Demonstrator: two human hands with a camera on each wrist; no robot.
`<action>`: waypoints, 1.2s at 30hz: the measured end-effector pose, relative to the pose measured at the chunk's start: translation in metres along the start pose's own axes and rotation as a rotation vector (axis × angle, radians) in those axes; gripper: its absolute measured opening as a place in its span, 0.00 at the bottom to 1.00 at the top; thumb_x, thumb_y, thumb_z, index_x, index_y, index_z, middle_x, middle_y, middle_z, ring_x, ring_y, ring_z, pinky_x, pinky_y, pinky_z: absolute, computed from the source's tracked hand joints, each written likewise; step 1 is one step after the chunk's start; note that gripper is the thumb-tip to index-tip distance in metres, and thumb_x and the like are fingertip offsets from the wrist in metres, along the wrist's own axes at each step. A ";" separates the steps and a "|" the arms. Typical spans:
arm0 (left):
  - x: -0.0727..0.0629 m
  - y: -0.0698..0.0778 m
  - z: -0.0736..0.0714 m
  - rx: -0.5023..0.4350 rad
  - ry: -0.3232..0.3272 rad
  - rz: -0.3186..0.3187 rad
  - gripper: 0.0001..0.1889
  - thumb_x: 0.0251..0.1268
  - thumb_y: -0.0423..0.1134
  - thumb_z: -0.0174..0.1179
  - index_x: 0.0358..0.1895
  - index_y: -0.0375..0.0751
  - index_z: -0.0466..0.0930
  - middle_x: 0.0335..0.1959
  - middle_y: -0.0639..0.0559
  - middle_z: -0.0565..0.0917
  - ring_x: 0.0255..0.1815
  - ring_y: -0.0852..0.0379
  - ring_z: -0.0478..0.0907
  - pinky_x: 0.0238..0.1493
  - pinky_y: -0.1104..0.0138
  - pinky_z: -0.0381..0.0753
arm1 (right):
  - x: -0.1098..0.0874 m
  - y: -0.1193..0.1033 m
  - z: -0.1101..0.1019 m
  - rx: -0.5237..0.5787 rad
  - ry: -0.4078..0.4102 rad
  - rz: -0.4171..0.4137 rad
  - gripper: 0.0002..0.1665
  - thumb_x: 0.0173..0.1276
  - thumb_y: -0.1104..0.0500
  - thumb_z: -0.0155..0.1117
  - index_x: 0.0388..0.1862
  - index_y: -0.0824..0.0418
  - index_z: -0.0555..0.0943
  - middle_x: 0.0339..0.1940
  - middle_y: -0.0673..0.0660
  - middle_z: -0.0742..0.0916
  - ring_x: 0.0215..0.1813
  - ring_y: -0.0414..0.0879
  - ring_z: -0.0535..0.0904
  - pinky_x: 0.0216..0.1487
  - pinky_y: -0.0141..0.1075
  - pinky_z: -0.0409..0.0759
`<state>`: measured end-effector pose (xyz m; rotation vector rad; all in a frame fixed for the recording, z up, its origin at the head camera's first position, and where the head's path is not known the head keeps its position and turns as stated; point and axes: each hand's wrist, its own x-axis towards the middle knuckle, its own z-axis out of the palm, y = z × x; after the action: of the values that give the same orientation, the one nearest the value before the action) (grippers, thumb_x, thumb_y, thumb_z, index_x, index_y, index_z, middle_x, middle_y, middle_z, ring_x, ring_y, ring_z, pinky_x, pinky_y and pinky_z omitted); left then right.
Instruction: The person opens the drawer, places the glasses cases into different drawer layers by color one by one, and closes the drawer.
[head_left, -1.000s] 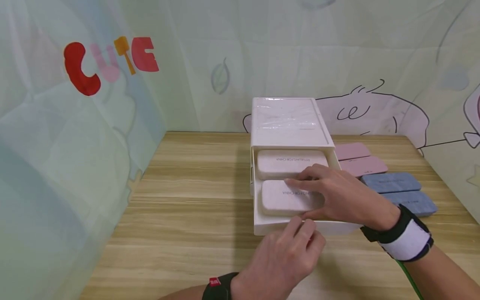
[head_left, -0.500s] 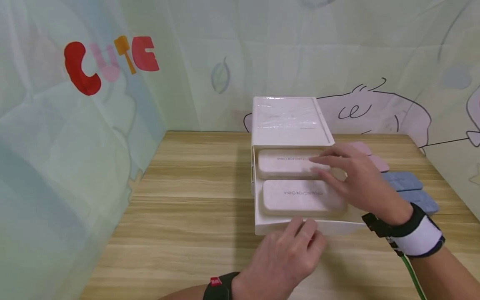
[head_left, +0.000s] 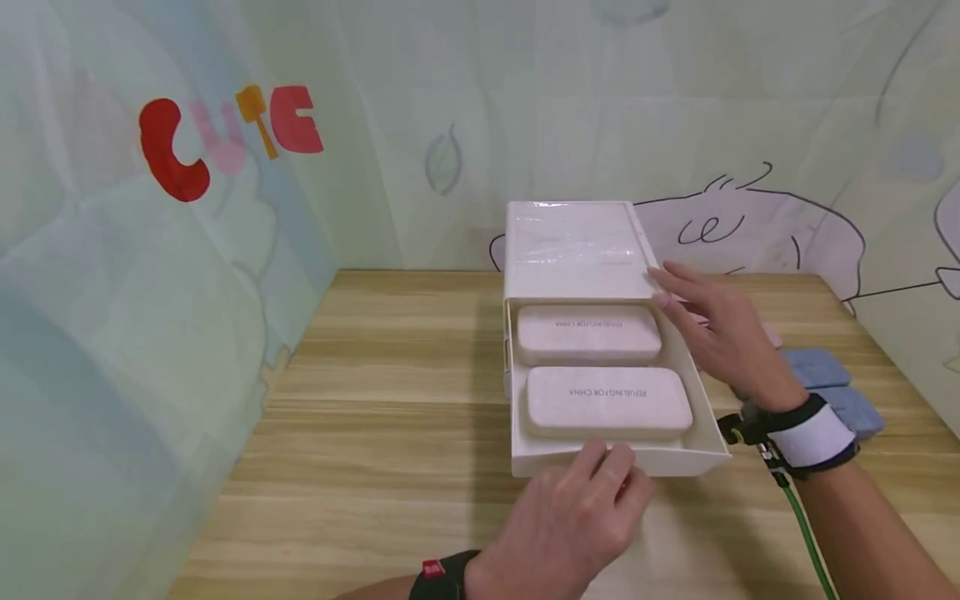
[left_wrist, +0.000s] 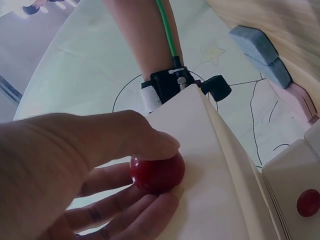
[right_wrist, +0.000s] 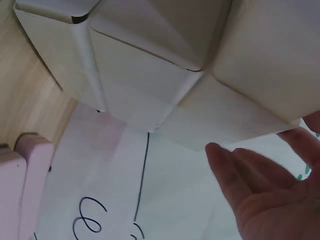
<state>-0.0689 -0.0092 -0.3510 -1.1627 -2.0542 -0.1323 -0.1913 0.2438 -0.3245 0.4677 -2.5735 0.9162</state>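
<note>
In the head view, two oblong white cases, a rear one [head_left: 588, 333] and a front one [head_left: 609, 402], lie printed side up in the pulled-out drawer [head_left: 708, 429] of a white drawer box [head_left: 573, 250]. My left hand [head_left: 558, 529] is at the drawer's front. The left wrist view shows its thumb and fingers pinching a round red knob [left_wrist: 157, 173] on that front. My right hand [head_left: 720, 333] holds no case; its fingers are extended, with the fingertips at the right edge of the box. The right wrist view has this hand [right_wrist: 272, 192] beside the white side wall.
Two blue cases [head_left: 843, 408] lie on the wooden table [head_left: 360, 417] to the right, and pink cases [right_wrist: 35, 165] are by the box, mostly hidden behind my right hand in the head view. A second red knob [left_wrist: 309, 202] shows in the left wrist view.
My right hand has left the front white case and moved back and right to the box's edge, uncovering both white cases. My left hand has stayed at the drawer front.
</note>
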 end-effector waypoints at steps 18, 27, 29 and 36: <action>-0.001 -0.001 0.005 0.028 0.043 0.016 0.20 0.75 0.27 0.39 0.33 0.49 0.80 0.34 0.58 0.77 0.32 0.64 0.71 0.17 0.78 0.64 | -0.002 0.011 0.017 0.086 0.151 0.063 0.22 0.80 0.52 0.56 0.70 0.47 0.77 0.45 0.66 0.89 0.34 0.34 0.76 0.30 0.21 0.73; -0.001 0.001 0.008 0.064 0.054 0.028 0.17 0.74 0.29 0.43 0.33 0.50 0.81 0.34 0.58 0.77 0.32 0.64 0.72 0.16 0.77 0.65 | -0.009 0.013 0.017 0.135 0.169 0.106 0.22 0.79 0.52 0.57 0.69 0.44 0.77 0.62 0.63 0.85 0.41 0.25 0.77 0.36 0.16 0.75; -0.001 0.000 0.008 0.060 0.052 0.023 0.16 0.74 0.30 0.44 0.33 0.49 0.81 0.34 0.58 0.77 0.32 0.63 0.72 0.16 0.77 0.65 | -0.009 0.013 0.017 0.142 0.165 0.109 0.22 0.79 0.52 0.56 0.70 0.44 0.77 0.64 0.63 0.84 0.42 0.24 0.77 0.37 0.16 0.75; -0.001 -0.003 0.006 0.070 0.049 0.010 0.16 0.74 0.30 0.44 0.35 0.48 0.82 0.34 0.57 0.77 0.32 0.62 0.72 0.15 0.77 0.64 | -0.006 0.009 0.021 0.170 0.161 0.130 0.22 0.80 0.50 0.55 0.70 0.43 0.77 0.67 0.61 0.82 0.50 0.18 0.77 0.43 0.14 0.76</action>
<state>-0.0743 -0.0091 -0.3556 -1.1155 -1.9942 -0.0826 -0.1940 0.2378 -0.3466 0.2624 -2.4142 1.1737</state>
